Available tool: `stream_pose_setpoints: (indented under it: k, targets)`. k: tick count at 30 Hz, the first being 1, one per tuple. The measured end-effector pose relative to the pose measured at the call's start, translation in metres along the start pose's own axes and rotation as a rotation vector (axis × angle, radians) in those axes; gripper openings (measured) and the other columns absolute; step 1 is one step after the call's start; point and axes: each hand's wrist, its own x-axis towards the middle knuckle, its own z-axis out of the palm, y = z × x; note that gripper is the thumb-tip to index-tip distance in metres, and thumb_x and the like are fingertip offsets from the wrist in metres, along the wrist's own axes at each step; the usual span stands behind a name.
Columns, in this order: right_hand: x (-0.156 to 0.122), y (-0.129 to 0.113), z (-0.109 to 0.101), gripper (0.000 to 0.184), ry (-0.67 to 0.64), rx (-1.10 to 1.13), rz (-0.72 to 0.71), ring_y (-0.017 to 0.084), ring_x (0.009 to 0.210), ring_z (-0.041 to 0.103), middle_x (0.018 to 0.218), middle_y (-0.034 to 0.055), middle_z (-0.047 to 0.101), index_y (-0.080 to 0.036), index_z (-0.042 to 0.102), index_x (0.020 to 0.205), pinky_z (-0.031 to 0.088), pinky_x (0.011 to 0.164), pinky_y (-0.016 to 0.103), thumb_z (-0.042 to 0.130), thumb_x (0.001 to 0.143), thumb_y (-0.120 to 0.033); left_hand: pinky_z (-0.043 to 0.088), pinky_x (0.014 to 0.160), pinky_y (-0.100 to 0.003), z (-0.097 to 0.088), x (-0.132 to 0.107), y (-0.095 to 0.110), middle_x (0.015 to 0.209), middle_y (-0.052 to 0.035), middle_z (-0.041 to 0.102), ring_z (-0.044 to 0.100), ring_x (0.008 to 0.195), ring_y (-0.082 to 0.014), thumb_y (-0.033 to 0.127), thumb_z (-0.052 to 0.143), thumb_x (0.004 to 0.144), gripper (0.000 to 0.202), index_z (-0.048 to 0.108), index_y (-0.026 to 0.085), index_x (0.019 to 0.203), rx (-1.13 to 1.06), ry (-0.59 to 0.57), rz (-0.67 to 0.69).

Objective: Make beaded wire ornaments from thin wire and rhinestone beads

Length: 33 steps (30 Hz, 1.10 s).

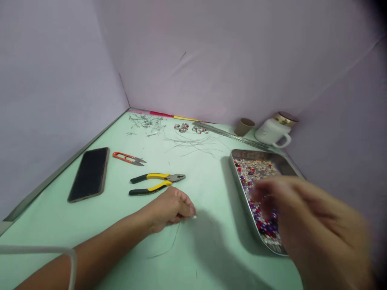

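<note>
My left hand [177, 207] is closed in a pinch low over the table, just in front of the pliers. It holds a thin wire [175, 238], whose tail curves down toward me, and a tiny white bead [194, 217] shows at the fingertips. My right hand [314, 221] is raised over the near right side of a metal tray [246, 201] and hides part of it. Its fingers curl together, blurred by motion; whatever is between them cannot be made out. Loose beads [250, 171] in white, red and purple cover the tray's bottom.
Combination pliers [157, 183], orange thread snips [128, 158] and a phone [90, 174] lie on the left. Farther back are wire scraps [146, 123], beaded pieces [181, 127], a bundle of wires [229, 133], a brown cup [244, 127] and a white lidded mug [273, 131]. Walls enclose the table.
</note>
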Motion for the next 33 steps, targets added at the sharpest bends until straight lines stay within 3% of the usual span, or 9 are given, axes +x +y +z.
stream_pose_setpoints:
  k: [2, 4, 7, 10, 13, 18, 24, 33]
  targets:
    - [0.004, 0.012, 0.012, 0.008, -0.26, -0.056, 0.156, 0.011, 0.048, 0.052, 0.067, 0.0011, 0.061, -0.022, 0.063, 0.077, 0.039, 0.038, 0.021, 0.058, 0.072, -0.026, 0.008, 0.036, -0.019, 0.002, 0.001, -0.001, 0.039, 0.0046, 0.043, 0.024, 0.032, -0.0007, 0.008, 0.051, 0.055, 0.007, 0.051, 0.011, 0.048, 0.009, 0.022, 0.013]
    - [0.001, 0.027, 0.03, 0.018, -0.498, -0.039, 0.284, 0.015, 0.063, 0.059, 0.086, 0.0041, 0.063, -0.021, 0.062, 0.088, 0.044, 0.043, 0.022, 0.058, 0.07, -0.022, 0.007, 0.036, -0.02, 0.001, 0.003, -0.003, 0.039, 0.0052, 0.042, 0.021, 0.031, -0.0004, 0.008, 0.049, 0.055, 0.006, 0.051, 0.012, 0.05, -0.013, 0.033, 0.039]
    - [-0.008, 0.044, 0.053, 0.034, -0.633, -0.027, 0.323, 0.019, 0.085, 0.058, 0.093, 0.0053, 0.062, -0.021, 0.058, 0.096, 0.049, 0.063, 0.026, 0.061, 0.063, -0.012, 0.006, 0.035, -0.021, -0.003, 0.006, -0.006, 0.043, 0.0048, 0.045, 0.019, 0.031, 0.0001, 0.009, 0.049, 0.056, 0.004, 0.052, 0.012, 0.055, -0.045, 0.051, 0.059]
    - [-0.013, 0.052, 0.063, 0.032, -0.645, 0.009, 0.327, 0.017, 0.08, 0.059, 0.085, 0.0042, 0.064, -0.019, 0.057, 0.093, 0.047, 0.069, 0.028, 0.06, 0.063, -0.007, 0.007, 0.034, -0.021, -0.005, 0.008, -0.006, 0.046, 0.0036, 0.048, 0.02, 0.03, 0.0003, 0.012, 0.052, 0.059, 0.002, 0.052, 0.012, 0.058, -0.059, 0.069, 0.079]
    - [-0.011, 0.057, 0.066, 0.021, -0.631, 0.073, 0.308, 0.014, 0.07, 0.059, 0.076, 0.0032, 0.063, -0.017, 0.057, 0.086, 0.047, 0.065, 0.027, 0.056, 0.067, -0.008, 0.008, 0.035, -0.02, -0.006, 0.007, -0.005, 0.048, 0.0029, 0.049, 0.022, 0.031, 0.0002, 0.014, 0.053, 0.061, 0.004, 0.052, 0.012, 0.058, -0.072, 0.078, 0.119]
    - [-0.008, 0.063, 0.066, 0.01, -0.562, 0.04, 0.112, 0.012, 0.057, 0.053, 0.064, 0.0002, 0.059, -0.018, 0.058, 0.081, 0.043, 0.052, 0.023, 0.055, 0.072, -0.015, 0.01, 0.036, -0.02, -0.005, 0.005, -0.004, 0.049, 0.0037, 0.048, 0.023, 0.032, 0.0006, 0.015, 0.055, 0.063, 0.007, 0.052, 0.011, 0.058, -0.135, 0.091, 0.18]
    - [-0.008, 0.069, 0.065, 0.006, -0.451, -0.059, -0.14, 0.012, 0.055, 0.052, 0.064, 0.0015, 0.06, -0.017, 0.059, 0.078, 0.041, 0.051, 0.023, 0.055, 0.074, -0.017, 0.016, 0.036, -0.018, 0.0, 0.005, -0.004, 0.048, 0.0049, 0.047, 0.029, 0.034, -0.0008, 0.02, 0.058, 0.065, 0.01, 0.054, 0.012, 0.063, -0.143, 0.109, 0.223]
    - [-0.005, 0.074, 0.064, 0.007, -0.434, -0.08, -0.249, 0.013, 0.057, 0.054, 0.065, 0.0033, 0.061, -0.016, 0.06, 0.078, 0.043, 0.053, 0.025, 0.054, 0.075, -0.019, 0.018, 0.035, -0.017, 0.002, 0.004, -0.005, 0.036, 0.0077, 0.039, 0.027, 0.033, -0.0023, 0.02, 0.056, 0.068, 0.009, 0.053, 0.014, 0.063, -0.074, 0.123, 0.281]
